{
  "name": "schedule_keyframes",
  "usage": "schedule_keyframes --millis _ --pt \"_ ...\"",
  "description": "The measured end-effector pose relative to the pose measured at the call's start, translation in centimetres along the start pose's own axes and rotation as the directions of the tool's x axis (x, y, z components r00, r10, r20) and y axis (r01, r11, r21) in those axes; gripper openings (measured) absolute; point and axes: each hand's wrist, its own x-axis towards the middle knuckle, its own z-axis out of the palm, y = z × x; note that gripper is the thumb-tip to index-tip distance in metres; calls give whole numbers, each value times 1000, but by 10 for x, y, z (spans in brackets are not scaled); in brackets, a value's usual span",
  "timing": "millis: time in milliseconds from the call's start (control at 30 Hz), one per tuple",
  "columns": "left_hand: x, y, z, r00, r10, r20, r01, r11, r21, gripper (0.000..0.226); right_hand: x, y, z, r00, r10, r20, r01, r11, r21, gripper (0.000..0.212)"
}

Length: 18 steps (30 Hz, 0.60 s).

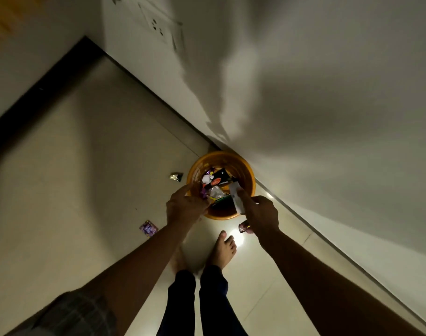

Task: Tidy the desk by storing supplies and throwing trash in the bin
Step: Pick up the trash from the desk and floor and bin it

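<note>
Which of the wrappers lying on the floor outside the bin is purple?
The purple wrapper left of the left hand, nearer the camera; the other loose one, the dark wrapper, lies beside the orange bin.

The bin [221, 163] stands on the floor [86, 166] against the wall's [328, 117] foot. Wrappers [215, 184] lie in it. Two more wrappers lie on the floor to its left, one [176, 176] just beside it, another [148, 228] nearer the person's feet [223, 248]; possibly a third [244, 226] before it.

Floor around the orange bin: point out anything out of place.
Two wrappers lie on the floor outside the orange bin: a purple wrapper left of the feet, and a small dark wrapper just left of the rim.
</note>
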Motion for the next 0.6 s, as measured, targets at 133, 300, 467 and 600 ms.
schedule_keyframes --millis 133,300,467,600 --pt "2 3 -8 975 -203 85 204 979 4 115 -4 -8 1 999 1 37 2 998 -56 54" --pt "-8 -10 -33 970 -237 58 237 971 2 102 -2 10 11 1000 -4 16 5 996 -88 55" --pt "-26 -26 -59 967 -250 58 254 964 -78 94 -14 23 23 999 -32 31 36 989 -141 66" --pt "-62 -35 -87 970 -241 28 241 948 -206 72 -56 6 29 997 -36 72 49 981 -186 55"
